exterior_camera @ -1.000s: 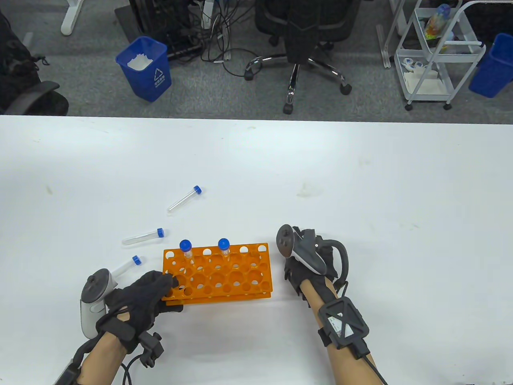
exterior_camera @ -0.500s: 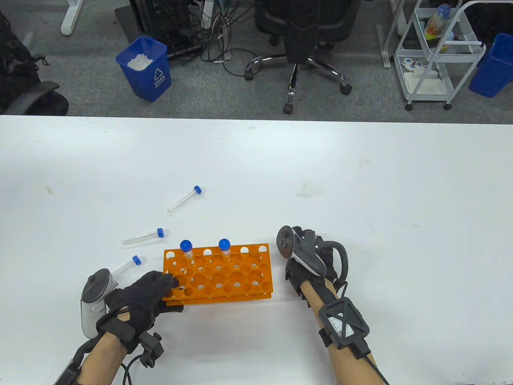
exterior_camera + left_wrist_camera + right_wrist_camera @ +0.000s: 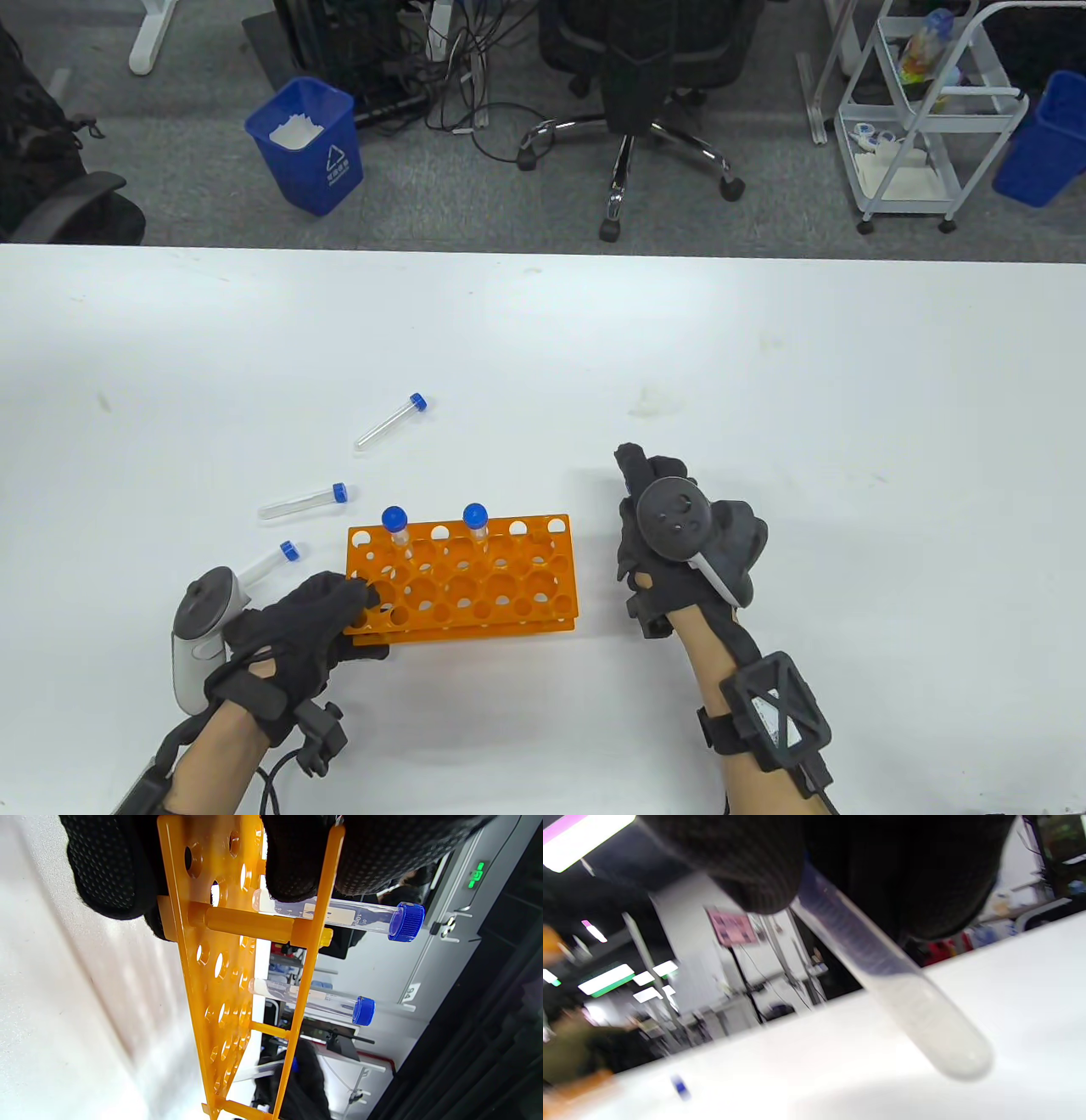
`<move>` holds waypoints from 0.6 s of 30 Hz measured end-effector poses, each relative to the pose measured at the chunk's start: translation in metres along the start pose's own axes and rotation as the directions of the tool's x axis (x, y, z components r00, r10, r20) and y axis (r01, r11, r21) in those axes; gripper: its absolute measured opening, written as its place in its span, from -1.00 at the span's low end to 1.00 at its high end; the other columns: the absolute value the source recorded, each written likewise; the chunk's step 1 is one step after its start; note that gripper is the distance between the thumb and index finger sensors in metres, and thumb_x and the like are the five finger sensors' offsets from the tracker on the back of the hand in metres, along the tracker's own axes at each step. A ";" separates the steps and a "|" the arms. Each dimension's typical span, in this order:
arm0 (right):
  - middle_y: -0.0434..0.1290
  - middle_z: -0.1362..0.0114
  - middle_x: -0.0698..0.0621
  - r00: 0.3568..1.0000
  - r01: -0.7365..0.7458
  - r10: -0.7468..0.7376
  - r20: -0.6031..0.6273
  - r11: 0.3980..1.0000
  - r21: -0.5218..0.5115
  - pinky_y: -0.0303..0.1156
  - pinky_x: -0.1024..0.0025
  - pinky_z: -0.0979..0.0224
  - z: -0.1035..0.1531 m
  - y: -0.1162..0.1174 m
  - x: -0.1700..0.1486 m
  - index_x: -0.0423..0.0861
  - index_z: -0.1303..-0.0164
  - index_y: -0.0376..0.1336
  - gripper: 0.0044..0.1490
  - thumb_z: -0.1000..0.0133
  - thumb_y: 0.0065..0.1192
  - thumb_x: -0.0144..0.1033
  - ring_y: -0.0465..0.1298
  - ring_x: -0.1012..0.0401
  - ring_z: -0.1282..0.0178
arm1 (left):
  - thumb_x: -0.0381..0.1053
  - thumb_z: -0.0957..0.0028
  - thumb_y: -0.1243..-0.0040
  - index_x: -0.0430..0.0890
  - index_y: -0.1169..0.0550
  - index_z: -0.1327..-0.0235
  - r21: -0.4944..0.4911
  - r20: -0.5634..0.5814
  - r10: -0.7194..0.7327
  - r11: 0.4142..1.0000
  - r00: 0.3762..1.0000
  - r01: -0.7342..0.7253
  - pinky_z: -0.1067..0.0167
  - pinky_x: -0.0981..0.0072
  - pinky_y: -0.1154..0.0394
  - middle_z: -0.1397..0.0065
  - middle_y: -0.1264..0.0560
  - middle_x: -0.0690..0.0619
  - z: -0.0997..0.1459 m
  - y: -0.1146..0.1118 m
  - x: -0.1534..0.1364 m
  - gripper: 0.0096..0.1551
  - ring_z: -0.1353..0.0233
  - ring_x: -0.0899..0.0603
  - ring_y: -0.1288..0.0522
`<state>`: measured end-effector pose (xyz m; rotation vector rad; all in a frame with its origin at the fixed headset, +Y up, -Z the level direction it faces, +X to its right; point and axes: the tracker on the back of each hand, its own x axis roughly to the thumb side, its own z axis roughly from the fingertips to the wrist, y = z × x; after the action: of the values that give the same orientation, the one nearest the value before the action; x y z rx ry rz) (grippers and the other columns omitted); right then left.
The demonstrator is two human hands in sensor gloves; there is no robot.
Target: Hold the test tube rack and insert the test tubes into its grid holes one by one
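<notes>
An orange test tube rack [image 3: 475, 586] stands near the table's front edge. My left hand [image 3: 344, 604] grips its left end; the left wrist view shows the fingers [image 3: 110, 870] around the rack's plates [image 3: 199, 984]. Two blue-capped tubes [image 3: 394, 528] [image 3: 475, 522] stand in the rack's far row. My right hand [image 3: 638, 488] hovers just right of the rack. In the right wrist view its fingers [image 3: 746, 866] hold a clear test tube [image 3: 895, 993], rounded end down near the table. The table view hides this tube.
Three loose blue-capped tubes lie on the white table left of and beyond the rack [image 3: 390, 422] [image 3: 303, 502] [image 3: 267, 564]. Beyond the table's far edge are an office chair [image 3: 632, 76], a blue bin [image 3: 307, 144] and a white cart [image 3: 925, 110].
My right hand has turned and shifted slightly right and away from me, so its tracker now faces up. The left hand and the rack have not moved.
</notes>
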<state>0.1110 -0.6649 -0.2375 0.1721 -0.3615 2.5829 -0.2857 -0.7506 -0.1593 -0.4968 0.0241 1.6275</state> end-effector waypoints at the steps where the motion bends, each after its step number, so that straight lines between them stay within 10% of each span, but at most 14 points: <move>1: 0.43 -0.36 -0.24 0.997 0.052 -0.049 0.057 0.997 -0.059 0.57 -0.22 -0.20 0.003 -0.011 0.005 -0.05 -0.36 0.28 -0.29 0.08 0.36 -0.43 0.60 -0.19 -0.21 | 0.24 0.01 -0.20 0.03 -0.54 0.07 0.000 0.001 0.001 1.000 1.000 -0.001 -0.14 -0.11 -0.64 -0.41 -0.26 -0.42 0.000 0.000 0.000 -0.60 -0.23 -0.35 -0.65; 7: 0.54 -0.29 -0.23 0.951 0.248 -0.192 0.241 0.941 -0.230 0.63 -0.18 -0.12 0.024 -0.046 0.025 -0.09 -0.30 0.33 -0.31 0.10 0.43 -0.36 0.67 -0.17 -0.13 | 0.24 0.01 -0.20 0.03 -0.54 0.07 -0.002 -0.007 0.002 1.000 1.000 -0.002 -0.14 -0.11 -0.64 -0.41 -0.26 -0.42 -0.002 -0.002 -0.002 -0.60 -0.23 -0.35 -0.65; 18: 0.59 -0.26 -0.18 0.930 0.169 -0.097 0.354 0.970 -0.178 0.61 -0.18 -0.13 0.038 -0.040 0.058 -0.06 -0.30 0.35 -0.30 0.10 0.46 -0.28 0.68 -0.14 -0.11 | 0.24 0.01 -0.20 0.03 -0.54 0.07 -0.007 -0.012 -0.006 1.000 1.000 0.006 -0.14 -0.11 -0.64 -0.41 -0.26 -0.42 -0.002 -0.003 -0.004 -0.60 -0.23 -0.35 -0.66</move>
<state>0.0838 -0.6145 -0.1812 0.5572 -0.7151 2.3577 -0.2824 -0.7548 -0.1591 -0.5112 0.0261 1.6189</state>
